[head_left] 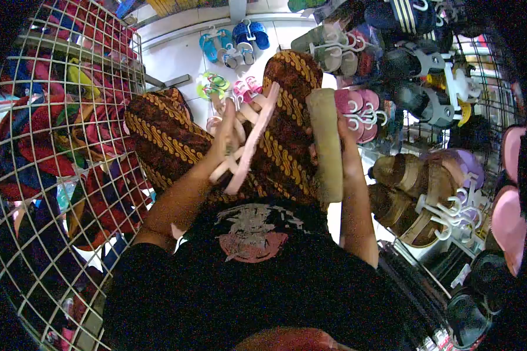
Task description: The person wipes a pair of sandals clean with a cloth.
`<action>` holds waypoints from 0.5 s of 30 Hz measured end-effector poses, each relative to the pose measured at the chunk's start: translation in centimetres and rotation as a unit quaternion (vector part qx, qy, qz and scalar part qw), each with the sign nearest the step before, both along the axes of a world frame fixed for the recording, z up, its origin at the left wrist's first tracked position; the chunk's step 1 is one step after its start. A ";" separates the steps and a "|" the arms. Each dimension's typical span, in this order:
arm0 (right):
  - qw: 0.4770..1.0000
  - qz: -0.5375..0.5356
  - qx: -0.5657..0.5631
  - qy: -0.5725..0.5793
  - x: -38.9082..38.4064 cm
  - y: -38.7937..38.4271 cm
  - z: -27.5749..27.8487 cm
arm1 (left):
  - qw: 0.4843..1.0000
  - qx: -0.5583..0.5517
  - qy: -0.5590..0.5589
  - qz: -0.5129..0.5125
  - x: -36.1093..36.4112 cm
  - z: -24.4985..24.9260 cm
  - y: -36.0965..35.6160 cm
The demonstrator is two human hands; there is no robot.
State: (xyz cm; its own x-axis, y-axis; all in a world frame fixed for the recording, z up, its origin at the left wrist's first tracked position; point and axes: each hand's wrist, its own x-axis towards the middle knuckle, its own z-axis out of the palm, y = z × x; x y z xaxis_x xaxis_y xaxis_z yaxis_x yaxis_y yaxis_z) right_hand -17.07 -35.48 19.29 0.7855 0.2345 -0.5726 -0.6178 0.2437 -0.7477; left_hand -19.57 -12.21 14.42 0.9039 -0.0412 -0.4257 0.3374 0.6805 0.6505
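Note:
My left hand [226, 140] grips a pale pink sandal [255, 140] by its crossed straps, the sole standing on edge above my lap. In my right hand [349, 152] is a thick beige-olive sandal [326, 146], also on edge, its sole side toward the middle. Most of the right fingers are hidden behind that sandal. The two sandals are apart, over the brown patterned cloth [287, 143] that covers my legs.
A wire grid [70, 152] with colourful goods stands at the left. Hanger-held sandals crowd the right, including pink ones [363, 114] and brown ones [416, 193]. Blue slippers [250, 35] and green sandals [214, 85] lie on the white tiled floor ahead.

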 end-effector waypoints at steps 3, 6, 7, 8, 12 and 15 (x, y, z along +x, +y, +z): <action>0.998 0.003 -0.059 -0.034 0.0 -0.1 -0.8 | 0.987 0.133 -0.034 -0.078 0.0 -3.9 2.4; 0.960 0.124 -0.239 -0.080 0.4 0.0 -0.3 | 0.964 0.220 -0.138 -0.064 -0.4 -3.0 0.9; 0.916 0.155 -0.321 -0.187 0.1 0.2 -0.6 | 0.965 0.211 -0.145 -0.056 -0.3 -1.9 0.1; 0.850 0.167 -0.411 -0.285 -0.1 0.5 -0.9 | 0.954 0.252 -0.104 -0.121 -0.3 -0.7 0.3; 0.820 0.324 -0.389 -0.268 -0.8 2.0 1.7 | 0.947 0.210 -0.196 -0.144 -0.8 -0.8 -0.4; 0.853 0.194 -0.429 -0.222 0.2 2.2 1.5 | 0.911 0.302 -0.160 -0.232 -0.7 -1.9 0.1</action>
State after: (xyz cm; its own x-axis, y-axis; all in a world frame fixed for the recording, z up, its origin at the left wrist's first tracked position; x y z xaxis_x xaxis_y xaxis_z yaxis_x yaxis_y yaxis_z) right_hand -16.88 -33.25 20.82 0.9283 0.1708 -0.3302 -0.1359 -0.6709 -0.7290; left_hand -20.22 -12.12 12.54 0.9308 -0.2956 -0.2152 0.2246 -0.0019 0.9744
